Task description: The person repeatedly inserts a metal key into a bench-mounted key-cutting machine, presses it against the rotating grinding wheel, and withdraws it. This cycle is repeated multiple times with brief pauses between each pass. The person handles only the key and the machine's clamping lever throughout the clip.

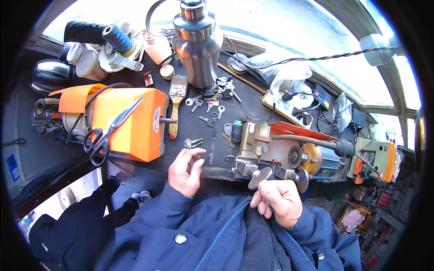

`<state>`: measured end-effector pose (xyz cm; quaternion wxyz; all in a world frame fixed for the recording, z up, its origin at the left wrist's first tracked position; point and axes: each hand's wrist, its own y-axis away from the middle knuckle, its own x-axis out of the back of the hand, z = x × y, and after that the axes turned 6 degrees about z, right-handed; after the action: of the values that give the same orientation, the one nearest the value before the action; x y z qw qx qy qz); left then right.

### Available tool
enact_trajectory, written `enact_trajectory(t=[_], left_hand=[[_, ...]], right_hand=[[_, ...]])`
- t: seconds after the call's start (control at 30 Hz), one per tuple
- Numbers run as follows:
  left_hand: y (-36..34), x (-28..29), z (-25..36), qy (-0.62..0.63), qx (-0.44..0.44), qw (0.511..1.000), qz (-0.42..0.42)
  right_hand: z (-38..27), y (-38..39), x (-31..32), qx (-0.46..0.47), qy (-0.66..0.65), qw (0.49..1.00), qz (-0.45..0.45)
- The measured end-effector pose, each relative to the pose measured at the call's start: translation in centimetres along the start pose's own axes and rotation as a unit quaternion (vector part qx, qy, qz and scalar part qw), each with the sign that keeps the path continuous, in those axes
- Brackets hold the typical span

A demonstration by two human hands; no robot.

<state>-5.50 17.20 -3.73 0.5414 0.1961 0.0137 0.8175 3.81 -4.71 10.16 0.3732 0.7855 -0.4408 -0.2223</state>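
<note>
My left hand [185, 170] is over the bench edge, thumb and fingers loosely bent with a gap between them. A thin dark piece [207, 157] lies by its fingertips; I cannot make out its kind. Just beyond the fingers is a small bunch of keys [193, 143]. My right hand [281, 202] is closed, thumb against curled fingers, just below a round metal knob [260, 178] of the key-cutting machine [282, 153]. Whatever those fingers hold, if anything, is hidden. Several loose keys [207, 121] lie farther back on the dark bench [181, 123].
On the left stands an orange-covered machine [135, 124] with scissors [113, 131] on top. Behind are a brush [177, 104], a steel flask [196, 49] and thread spools [116, 38]. A power strip [289, 106] with cables sits right. A person in black [81, 230] is lower left.
</note>
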Motion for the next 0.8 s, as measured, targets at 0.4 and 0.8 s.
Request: enact_trajectory(t=[0.4, 0.8], left_hand=[[-2.2, -2.1, 4.5, 0.134, -0.052, 0.974, -0.178], [-3.2, -2.8, 4.9, 0.173, 0.034, 0.956, -0.233]], right_hand=[[-3.0, -2.0, -0.5, -0.119, 0.073, 0.989, -0.047], [-6.2, -2.9, -0.5, 0.056, 0.492, 0.865, -0.084]])
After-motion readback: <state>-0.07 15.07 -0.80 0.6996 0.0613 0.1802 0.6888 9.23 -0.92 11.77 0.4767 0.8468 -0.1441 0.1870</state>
